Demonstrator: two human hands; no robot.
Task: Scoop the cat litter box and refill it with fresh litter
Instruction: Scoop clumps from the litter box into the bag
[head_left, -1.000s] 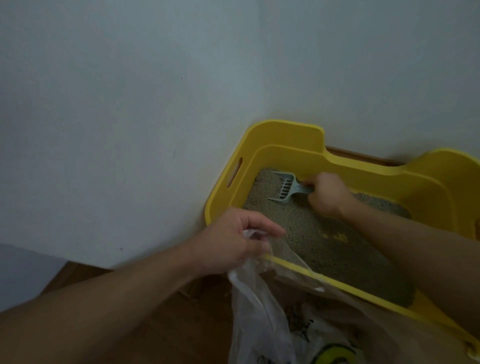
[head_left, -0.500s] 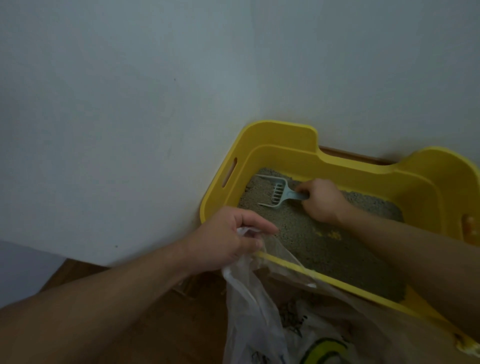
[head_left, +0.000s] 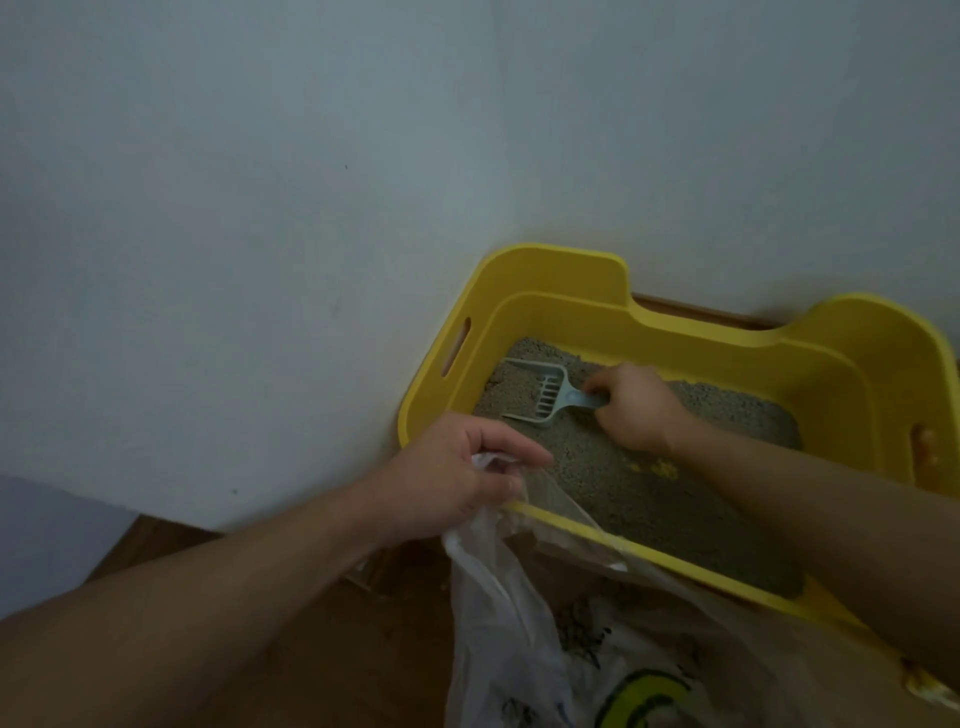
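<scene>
Litter box (head_left: 701, 332) is wedged against the wall (head_left: 260, 208) — scoop (head_left: 545, 397) is gripped by the right hand (head_left: 636, 405), bag (head_left: 519, 597) pinched by the left hand (head_left: 452, 478).

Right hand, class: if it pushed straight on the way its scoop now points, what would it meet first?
The right hand grips the scoop, whose mouth points at the slotted side wall of the litter box. It would plough through loose litter first, then probably hit that wall; depth is hard to judge.

Walls: two, plain, pale grey-white, met at a corner; left-hand wall (head_left: 234, 234) marked with small dark specks, right-hand wall (head_left: 753, 156) unmarked. Floor (head_left: 156, 551): brown wood, dimly lit. Pale panel (head_left: 41, 530) seen lower left
</scene>
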